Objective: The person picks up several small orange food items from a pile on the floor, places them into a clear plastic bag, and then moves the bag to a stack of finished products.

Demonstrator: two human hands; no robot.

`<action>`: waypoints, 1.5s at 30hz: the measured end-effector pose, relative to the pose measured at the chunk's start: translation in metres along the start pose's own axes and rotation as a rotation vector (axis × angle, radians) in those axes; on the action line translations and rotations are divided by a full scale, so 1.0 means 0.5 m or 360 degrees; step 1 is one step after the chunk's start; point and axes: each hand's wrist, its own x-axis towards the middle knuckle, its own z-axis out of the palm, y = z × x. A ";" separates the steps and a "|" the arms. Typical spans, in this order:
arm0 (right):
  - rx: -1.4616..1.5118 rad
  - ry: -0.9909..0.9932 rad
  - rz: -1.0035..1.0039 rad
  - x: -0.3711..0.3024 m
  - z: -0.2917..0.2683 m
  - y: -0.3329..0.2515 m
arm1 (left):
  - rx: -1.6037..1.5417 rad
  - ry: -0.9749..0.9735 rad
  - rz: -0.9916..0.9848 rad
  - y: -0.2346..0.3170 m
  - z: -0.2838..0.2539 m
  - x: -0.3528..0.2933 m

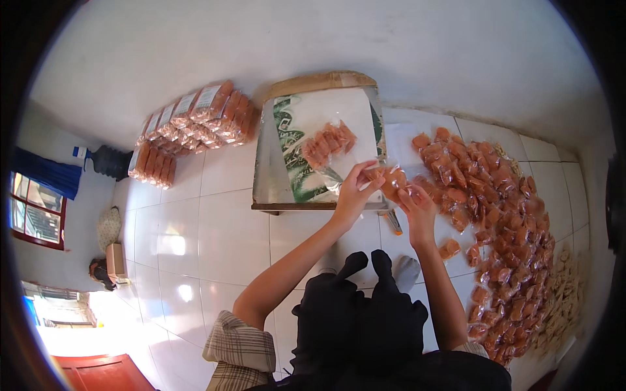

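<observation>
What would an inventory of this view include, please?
table: one, brown, centre
sheet: one, white and green, on table
packets: several, orange, on sheet
held packets: count unclear, orange, by table
loose packets: many, orange, right floor
bags: many, orange, left floor
tool: one, orange, by table
pile: one, beige, far right
curtain: one, blue, left
window: one, red frame, left
box: one, brown, left
legs: two, black, bottom centre
left grip and right grip: two, bare, on held packets

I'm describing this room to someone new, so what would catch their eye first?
Probably the big pile of orange-brown packets covering the floor on the right. Next, the stacked clear packs by the wall at upper left. Centrally, near the low table, the left grip and right grip hold a wrapped packet.
</observation>
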 end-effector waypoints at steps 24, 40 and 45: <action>-0.0161 0.0350 -0.0078 0.090 0.073 0.191 | 0.1798 0.0227 0.0180 -0.027 -0.244 0.327; -0.0796 0.0326 -0.0514 0.176 0.075 0.183 | 0.2148 -0.0545 0.0778 -0.069 -0.207 0.330; -0.0920 0.0318 -0.0502 0.170 0.092 0.168 | 0.1915 -0.0423 0.0843 -0.066 -0.206 0.307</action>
